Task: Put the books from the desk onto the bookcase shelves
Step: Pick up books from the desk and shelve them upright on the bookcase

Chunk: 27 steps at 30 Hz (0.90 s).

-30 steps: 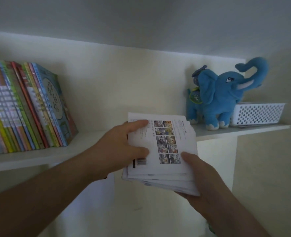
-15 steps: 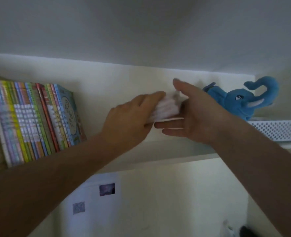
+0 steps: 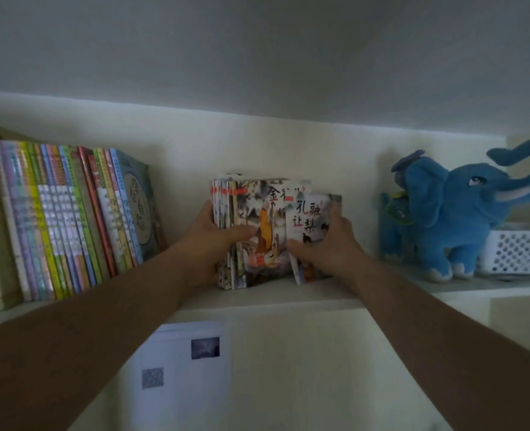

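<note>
A small stack of thin picture books (image 3: 257, 213) stands upright on the white shelf (image 3: 288, 298), in its middle. My left hand (image 3: 217, 234) grips the stack from the left, thumb across the front cover. My right hand (image 3: 329, 241) holds the rightmost book (image 3: 312, 213), which leans out from the stack. A row of colourful books (image 3: 71, 219) stands at the shelf's left end, leaning slightly right.
A blue plush elephant (image 3: 444, 213) stands on the shelf's right end, beside a white perforated basket (image 3: 519, 251). Bare shelf lies between the row of books and the stack. White sheets of paper (image 3: 183, 362) with small pictures hang below the shelf.
The books, held flat below the shelf a second ago, have been lifted and now stand upright on the shelf. Both hands went up with them.
</note>
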Motion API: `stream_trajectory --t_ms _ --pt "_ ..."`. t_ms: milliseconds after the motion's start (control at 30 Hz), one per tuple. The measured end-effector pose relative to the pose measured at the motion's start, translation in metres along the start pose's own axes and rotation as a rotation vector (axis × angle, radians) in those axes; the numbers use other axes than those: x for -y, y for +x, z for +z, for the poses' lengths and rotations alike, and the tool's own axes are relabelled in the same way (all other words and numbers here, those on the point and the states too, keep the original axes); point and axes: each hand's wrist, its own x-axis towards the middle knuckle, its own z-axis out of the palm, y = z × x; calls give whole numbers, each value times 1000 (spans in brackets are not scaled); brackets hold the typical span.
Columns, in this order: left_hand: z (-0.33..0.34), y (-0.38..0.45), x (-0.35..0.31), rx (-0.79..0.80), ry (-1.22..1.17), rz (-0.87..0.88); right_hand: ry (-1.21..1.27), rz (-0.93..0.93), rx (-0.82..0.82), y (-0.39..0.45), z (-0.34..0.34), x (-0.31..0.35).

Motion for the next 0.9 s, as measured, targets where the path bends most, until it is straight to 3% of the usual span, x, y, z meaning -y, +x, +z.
stream_trajectory --t_ms 200,300,433,600,900 --pt "-5 0 -1 111 7 -86 274 227 -24 12 -39 -13" --pt "-8 2 2 149 -15 -119 448 221 45 8 -26 -5" --pt "-8 4 4 147 -36 -106 521 151 66 5 -5 14" --pt "-6 2 4 115 -37 -90 446 71 -76 13 -3 1" --pt "-7 0 -5 -25 -113 -323 515 163 -175 43 -59 -51"
